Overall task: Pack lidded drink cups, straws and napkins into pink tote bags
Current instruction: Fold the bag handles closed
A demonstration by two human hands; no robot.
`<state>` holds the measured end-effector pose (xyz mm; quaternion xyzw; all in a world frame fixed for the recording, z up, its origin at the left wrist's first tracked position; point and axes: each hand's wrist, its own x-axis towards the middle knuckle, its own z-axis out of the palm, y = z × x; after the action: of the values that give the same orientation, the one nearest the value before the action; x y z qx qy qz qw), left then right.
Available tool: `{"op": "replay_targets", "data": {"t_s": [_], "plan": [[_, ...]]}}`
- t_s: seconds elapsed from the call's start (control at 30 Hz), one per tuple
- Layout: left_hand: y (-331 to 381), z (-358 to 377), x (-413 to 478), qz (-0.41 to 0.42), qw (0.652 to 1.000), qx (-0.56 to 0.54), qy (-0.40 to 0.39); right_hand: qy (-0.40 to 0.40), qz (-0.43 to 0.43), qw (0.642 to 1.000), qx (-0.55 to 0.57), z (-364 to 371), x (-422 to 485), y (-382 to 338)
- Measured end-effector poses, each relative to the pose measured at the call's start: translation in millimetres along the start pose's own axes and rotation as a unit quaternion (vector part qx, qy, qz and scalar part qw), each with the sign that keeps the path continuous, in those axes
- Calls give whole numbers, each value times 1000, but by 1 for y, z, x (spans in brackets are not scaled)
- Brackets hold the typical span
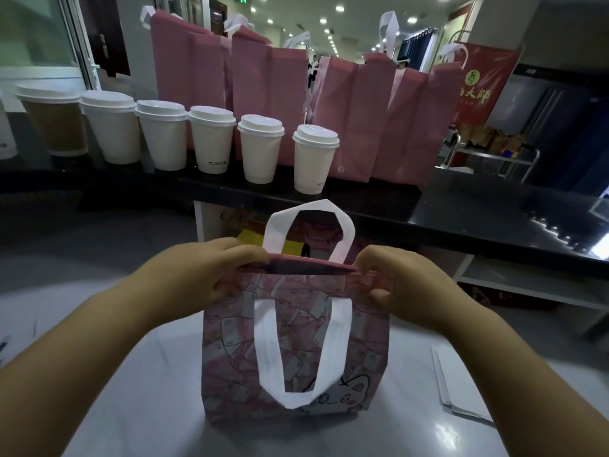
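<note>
A pink patterned tote bag point(296, 344) with white handles stands upright on the white table point(131, 407) in front of me. My left hand point(204, 272) pinches the left end of its top rim. My right hand point(392, 282) pinches the right end of the rim. The bag's mouth is almost flat, only slightly parted, and its inside is hidden. One white handle sticks up, the other hangs down the front. Several lidded paper cups point(314, 158) stand in a row on the black counter point(362, 199) behind.
Several upright pink tote bags point(356, 117) stand behind the cups on the counter. A stack of white napkins or paper point(458, 387) lies on the table at my right. A shelf under the counter holds yellow and pink items point(290, 242).
</note>
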<state>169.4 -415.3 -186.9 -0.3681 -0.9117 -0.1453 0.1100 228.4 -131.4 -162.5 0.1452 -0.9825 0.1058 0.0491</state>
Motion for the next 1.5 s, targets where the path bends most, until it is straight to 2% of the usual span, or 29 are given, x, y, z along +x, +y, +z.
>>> {"op": "replay_targets", "data": {"t_s": [0.1,0.17,0.3,0.4,0.5,0.67,0.83,0.97,1.17,1.33,1.5], "plan": [[-3,3,-2,-12,1000,-10,26,6,21,999,41,1,-1,1],[-8,6,-3,19,999,16,32,11,12,999,36,4,0,4],[-17,12,-3,95,994,57,15,63,-92,994,-16,14,2,15],[-18,16,-6,110,992,63,20,104,-156,981,-51,21,3,23],[-18,22,-8,109,991,76,28,121,-181,971,-97,30,2,29],[-8,24,-9,84,992,61,70,105,-149,979,-95,37,0,32],[5,33,8,28,991,66,110,133,-87,986,-52,26,11,15],[15,42,20,-10,989,99,113,117,-45,990,-66,29,25,-7],[23,50,22,-50,985,77,146,91,-17,989,-118,42,37,-24],[17,49,14,-68,991,-12,118,84,-14,995,-53,41,31,-16],[10,43,10,-86,990,-44,100,95,52,994,-27,39,17,-3]]}}
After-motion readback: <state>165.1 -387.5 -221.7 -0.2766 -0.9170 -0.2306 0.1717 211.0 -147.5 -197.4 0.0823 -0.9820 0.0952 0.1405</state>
